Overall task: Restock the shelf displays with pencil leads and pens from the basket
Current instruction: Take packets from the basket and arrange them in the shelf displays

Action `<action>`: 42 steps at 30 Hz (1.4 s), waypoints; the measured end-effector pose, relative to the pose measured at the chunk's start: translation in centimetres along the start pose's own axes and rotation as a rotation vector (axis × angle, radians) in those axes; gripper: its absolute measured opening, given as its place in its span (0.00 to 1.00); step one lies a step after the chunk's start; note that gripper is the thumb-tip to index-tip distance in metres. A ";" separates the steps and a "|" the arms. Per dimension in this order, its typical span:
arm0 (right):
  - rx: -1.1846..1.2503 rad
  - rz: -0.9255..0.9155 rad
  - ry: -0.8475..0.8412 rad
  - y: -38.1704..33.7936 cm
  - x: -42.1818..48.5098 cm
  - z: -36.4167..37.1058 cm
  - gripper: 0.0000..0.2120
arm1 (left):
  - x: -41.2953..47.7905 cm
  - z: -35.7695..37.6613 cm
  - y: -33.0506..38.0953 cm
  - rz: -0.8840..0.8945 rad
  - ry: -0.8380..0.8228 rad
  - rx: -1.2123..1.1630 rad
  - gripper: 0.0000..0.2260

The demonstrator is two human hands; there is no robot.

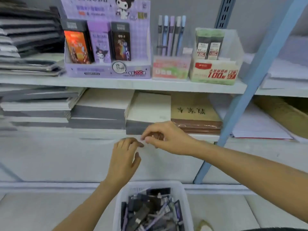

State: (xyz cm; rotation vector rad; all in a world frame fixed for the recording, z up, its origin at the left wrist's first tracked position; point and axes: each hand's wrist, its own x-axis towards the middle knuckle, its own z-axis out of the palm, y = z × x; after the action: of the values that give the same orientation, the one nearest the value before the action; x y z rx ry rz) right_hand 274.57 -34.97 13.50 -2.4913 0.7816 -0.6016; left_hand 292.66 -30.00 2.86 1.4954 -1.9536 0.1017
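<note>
A white basket (182, 187) at the bottom centre holds several pens and dark pencil-lead packs (150, 212). On the upper shelf stand a purple lead display box (106, 70) with three packs, a clear pen holder (171, 68) with several pens (171, 35), and a green-and-white lead box (215, 72) with two packs (208, 45). My left hand (124, 159) hovers above the basket with its fingers loosely curled and nothing visible in it. My right hand (166, 139) is just above and to the right of it, fingers curled towards the thumb. Whether it pinches something small is unclear.
Stacks of notebooks (100, 112) and a brown book (193, 112) fill the middle shelf behind my hands. Dark folders (28, 39) pile up at the upper left. A blue shelf upright (250, 90) runs diagonally on the right, with paper sheets (256, 124) beyond it.
</note>
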 end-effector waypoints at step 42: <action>0.643 0.785 -0.416 15.2 -9.9 22.8 0.18 | -15.2 13.4 -2.3 -1.010 -0.610 -0.881 0.12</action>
State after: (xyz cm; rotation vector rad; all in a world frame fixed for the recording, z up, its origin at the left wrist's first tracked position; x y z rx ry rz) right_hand 272.89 -33.41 -15.51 -1.4773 1.0803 -0.0206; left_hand 290.47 -24.03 -16.53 1.7257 -1.0652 -1.5617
